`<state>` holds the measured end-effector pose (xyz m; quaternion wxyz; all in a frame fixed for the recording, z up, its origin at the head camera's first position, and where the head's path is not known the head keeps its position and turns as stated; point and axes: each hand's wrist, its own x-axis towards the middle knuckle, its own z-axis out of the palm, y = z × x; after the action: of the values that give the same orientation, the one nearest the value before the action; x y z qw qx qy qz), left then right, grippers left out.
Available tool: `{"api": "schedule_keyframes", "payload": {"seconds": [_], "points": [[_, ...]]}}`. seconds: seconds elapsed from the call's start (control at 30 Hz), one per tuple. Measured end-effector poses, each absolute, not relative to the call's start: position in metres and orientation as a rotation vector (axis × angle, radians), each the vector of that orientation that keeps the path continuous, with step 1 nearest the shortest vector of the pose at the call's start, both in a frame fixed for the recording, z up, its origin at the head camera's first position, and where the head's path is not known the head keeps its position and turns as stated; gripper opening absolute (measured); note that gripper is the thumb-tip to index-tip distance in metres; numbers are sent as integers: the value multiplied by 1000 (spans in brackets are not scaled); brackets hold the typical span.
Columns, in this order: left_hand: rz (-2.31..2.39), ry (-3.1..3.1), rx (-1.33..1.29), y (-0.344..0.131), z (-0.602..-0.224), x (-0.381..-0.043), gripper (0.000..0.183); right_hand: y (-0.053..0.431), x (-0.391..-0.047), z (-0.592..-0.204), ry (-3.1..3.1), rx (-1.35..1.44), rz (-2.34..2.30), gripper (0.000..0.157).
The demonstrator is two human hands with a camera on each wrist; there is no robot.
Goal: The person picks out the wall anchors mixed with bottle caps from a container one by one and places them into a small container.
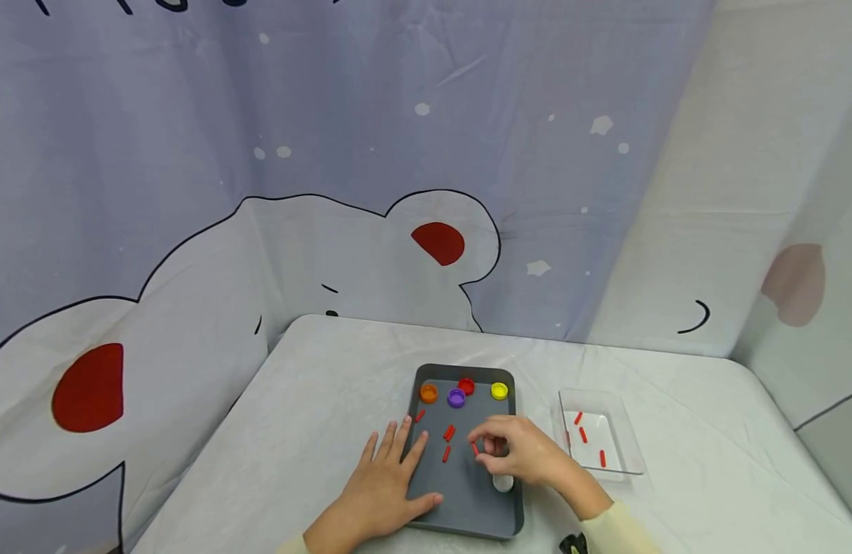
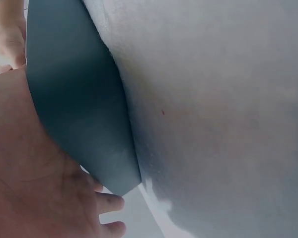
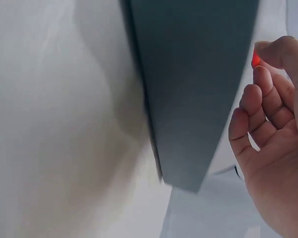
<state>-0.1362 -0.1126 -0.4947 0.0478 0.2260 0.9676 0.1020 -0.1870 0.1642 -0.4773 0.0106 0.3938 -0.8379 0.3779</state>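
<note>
My right hand (image 1: 519, 448) pinches a small red stick (image 3: 256, 57) between thumb and index finger, over the right half of a grey tray (image 1: 467, 508). The other fingers are bent beneath the index finger. Flat, with fingers spread, my left hand (image 1: 384, 488) rests across the tray's left edge; its palm (image 2: 35, 163) fills the corner of the left wrist view. Several more red sticks (image 1: 446, 454) lie on the tray between the hands. Below the right hand a white round object (image 1: 503, 483) shows, partly covered by it.
At the tray's far end sit an orange cap (image 1: 429, 393), a purple cap (image 1: 456, 398), a red cap (image 1: 466, 385) and a yellow cap (image 1: 499, 391). A clear box (image 1: 629, 442) holding several red sticks stands to the right. Something dark (image 1: 573, 543) lies by the right sleeve.
</note>
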Motion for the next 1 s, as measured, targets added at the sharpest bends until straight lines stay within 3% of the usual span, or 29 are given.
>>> {"api": "schedule_keyframes", "payload": {"seconds": [0.67, 1.0], "points": [[359, 2933, 689, -113, -493, -135, 95, 252, -178, -464, -2453, 893, 1187, 31], [367, 2935, 682, -114, -494, -135, 96, 291, -172, -462, -2509, 702, 1110, 29]]}}
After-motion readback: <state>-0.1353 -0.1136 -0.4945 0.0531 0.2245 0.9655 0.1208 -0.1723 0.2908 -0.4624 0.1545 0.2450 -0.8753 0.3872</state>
